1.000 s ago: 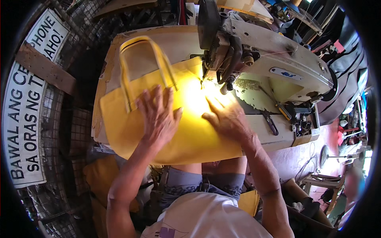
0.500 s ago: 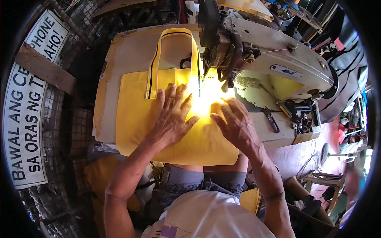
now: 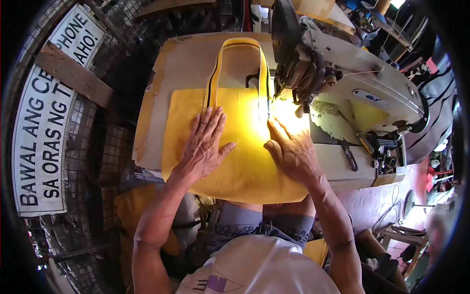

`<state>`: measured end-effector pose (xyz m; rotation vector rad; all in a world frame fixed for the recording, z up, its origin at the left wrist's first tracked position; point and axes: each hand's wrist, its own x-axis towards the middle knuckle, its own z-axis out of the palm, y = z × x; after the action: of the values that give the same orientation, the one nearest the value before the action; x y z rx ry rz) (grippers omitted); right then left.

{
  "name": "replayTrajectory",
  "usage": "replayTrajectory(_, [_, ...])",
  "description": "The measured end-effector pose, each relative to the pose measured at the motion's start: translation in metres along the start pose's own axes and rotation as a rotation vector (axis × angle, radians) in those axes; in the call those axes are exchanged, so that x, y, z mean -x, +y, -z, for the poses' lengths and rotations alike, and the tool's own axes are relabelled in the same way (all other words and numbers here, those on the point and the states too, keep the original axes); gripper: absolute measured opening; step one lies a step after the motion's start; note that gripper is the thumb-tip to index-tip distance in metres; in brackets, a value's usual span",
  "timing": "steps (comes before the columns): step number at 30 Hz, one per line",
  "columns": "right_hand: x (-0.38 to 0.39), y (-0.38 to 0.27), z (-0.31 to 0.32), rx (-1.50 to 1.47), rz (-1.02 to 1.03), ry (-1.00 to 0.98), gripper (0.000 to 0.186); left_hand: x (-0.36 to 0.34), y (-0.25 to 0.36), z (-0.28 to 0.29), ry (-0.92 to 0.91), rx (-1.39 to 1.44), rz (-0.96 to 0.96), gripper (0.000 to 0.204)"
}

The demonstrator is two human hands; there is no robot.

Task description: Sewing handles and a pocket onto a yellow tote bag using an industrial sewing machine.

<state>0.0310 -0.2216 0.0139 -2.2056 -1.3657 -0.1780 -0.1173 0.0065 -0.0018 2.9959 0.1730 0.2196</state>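
Observation:
My left hand lies flat and open on the yellow bag panel, just below the left end of the looped yellow strap with a dark stripe. My right hand rests open on the panel’s right side, fingertips at the strap’s right end beside the sewing machine’s head. A bright lamp glow washes out the cloth around the needle, so I cannot tell whether the needle touches it. The panel lies on the pale machine table and hangs over its front edge.
Scissors, a yellow-handled tool and small metal parts lie right of the machine. A wire grid with signboards borders the left. Yellow material lies below at left. A blurred person is at far right.
The bag and strap, tilted one second ago, now sit straighter and farther right, strap ends toward me. Both hands have shifted with them and still lie on the cloth. The view has shifted slightly.

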Motion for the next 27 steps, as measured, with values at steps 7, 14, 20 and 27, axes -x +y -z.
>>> replayTrajectory(7, [0.003,0.0,0.007,0.028,0.029,-0.063,0.048,0.007,-0.017,0.007,0.086,0.098,0.133,0.079])
replayTrajectory(14, [0.005,-0.001,0.001,0.022,0.054,0.039,0.05,0.013,-0.031,0.008,0.004,-0.059,0.077,0.078])
replayTrajectory(20, [0.002,0.014,0.011,-0.026,0.015,-0.009,0.046,0.001,-0.036,0.008,-0.006,-0.045,0.066,0.078])
replayTrajectory(27, [0.003,0.023,0.013,0.075,0.101,-0.063,0.054,0.019,-0.036,0.011,0.045,-0.037,0.129,0.08])
